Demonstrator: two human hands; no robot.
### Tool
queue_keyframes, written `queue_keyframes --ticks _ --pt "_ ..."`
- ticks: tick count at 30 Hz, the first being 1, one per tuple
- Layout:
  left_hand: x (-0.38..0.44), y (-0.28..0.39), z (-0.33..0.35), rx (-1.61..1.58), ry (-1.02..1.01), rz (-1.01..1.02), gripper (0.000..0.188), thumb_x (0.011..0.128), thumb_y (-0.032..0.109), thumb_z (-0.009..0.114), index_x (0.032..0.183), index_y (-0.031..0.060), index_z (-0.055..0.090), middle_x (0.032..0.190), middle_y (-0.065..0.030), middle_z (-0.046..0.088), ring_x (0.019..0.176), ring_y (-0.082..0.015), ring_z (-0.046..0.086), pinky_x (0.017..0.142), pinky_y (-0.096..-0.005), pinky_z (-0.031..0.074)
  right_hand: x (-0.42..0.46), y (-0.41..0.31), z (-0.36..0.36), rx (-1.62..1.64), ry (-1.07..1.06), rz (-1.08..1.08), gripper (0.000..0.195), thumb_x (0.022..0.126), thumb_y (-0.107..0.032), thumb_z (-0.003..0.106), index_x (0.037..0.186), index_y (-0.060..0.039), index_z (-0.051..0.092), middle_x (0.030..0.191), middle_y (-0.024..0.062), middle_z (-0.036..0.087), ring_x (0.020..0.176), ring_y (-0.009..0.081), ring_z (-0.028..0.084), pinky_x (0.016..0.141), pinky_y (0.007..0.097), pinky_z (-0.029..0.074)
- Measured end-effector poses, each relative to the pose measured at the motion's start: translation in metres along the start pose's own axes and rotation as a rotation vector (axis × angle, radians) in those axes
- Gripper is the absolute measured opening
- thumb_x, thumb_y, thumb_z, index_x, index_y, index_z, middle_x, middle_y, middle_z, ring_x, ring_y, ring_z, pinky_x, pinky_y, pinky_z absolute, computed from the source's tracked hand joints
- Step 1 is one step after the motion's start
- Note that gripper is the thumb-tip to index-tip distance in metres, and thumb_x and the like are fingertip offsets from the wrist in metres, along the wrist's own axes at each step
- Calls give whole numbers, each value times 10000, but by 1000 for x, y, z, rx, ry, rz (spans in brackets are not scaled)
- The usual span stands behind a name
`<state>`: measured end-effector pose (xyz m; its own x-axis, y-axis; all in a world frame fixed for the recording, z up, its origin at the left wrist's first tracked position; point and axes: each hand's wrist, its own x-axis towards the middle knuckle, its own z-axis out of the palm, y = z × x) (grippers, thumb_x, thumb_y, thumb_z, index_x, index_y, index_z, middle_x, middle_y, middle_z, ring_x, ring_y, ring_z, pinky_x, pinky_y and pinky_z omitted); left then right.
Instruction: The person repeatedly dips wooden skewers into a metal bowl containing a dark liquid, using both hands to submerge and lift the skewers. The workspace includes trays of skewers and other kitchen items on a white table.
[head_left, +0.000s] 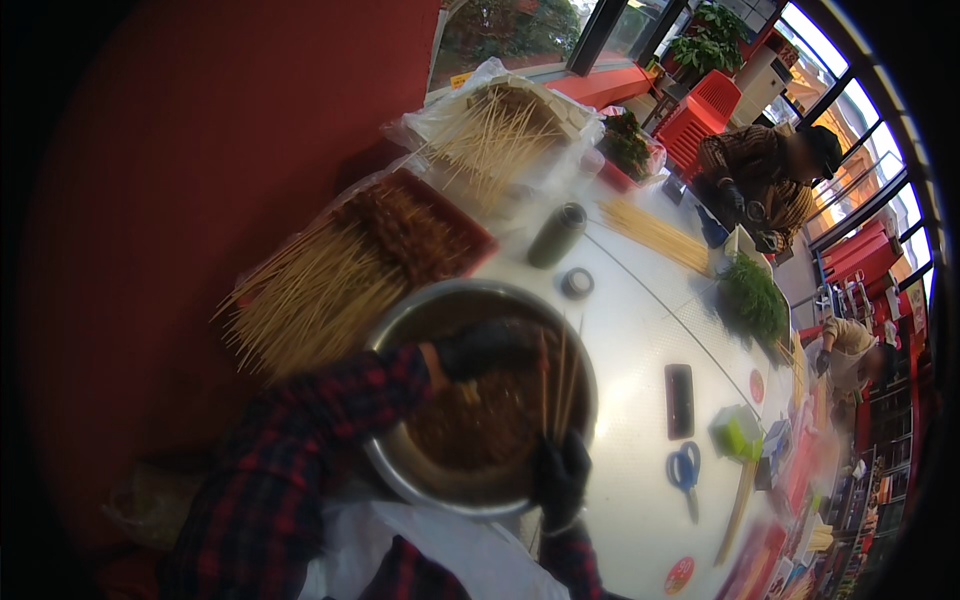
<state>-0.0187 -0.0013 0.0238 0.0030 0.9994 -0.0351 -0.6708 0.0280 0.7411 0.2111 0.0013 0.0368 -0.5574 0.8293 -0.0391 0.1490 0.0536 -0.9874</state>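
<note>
A wide steel bowl (592, 382) holds dark, wet pieces of marinated meat (480, 420). In a black glove, my right hand (561, 472) grips a few bamboo skewers (559, 390) at the bowl's right rim. Their far ends point across the bowl, and one carries a reddish piece near its tip. My left hand (487, 349), also black-gloved, reaches over the meat towards those tips. Blur and shadow hide its fingers, so I cannot see whether they pinch anything.
Behind the bowl stands a red tray (480, 244) of loaded skewers. A bag of bare skewers (495, 142), a dark green canister (556, 236), a phone (679, 401) and blue-handled scissors (684, 472) share the white table (630, 330). Two people (757, 172) work farther along.
</note>
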Motion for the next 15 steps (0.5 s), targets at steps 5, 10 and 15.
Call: queue_keyframes --ticks 5,10,15 --pt "4 -10 -12 610 33 -40 267 835 116 619 1089 44 580 1011 -79 617 920 -160 577 840 -281 473 -2 -1 0 33 13 27 109 883 -49 488 775 -30 490 606 42 517 549 132 515 515 267 411" --pt "12 -22 -31 765 51 -59 246 833 93 607 1077 55 603 1054 -62 615 961 -135 567 850 -262 458 -3 -7 0 137 17 59 109 883 -49 495 775 -47 483 612 15 517 538 96 479 495 237 385" --pt "3 -13 -14 125 38 -190 281 838 118 608 1116 90 577 1069 -41 609 972 -112 563 822 -254 462 -1 -7 2 -131 64 -244 106 882 -54 497 777 -57 498 608 3 515 496 73 448 444 223 350"
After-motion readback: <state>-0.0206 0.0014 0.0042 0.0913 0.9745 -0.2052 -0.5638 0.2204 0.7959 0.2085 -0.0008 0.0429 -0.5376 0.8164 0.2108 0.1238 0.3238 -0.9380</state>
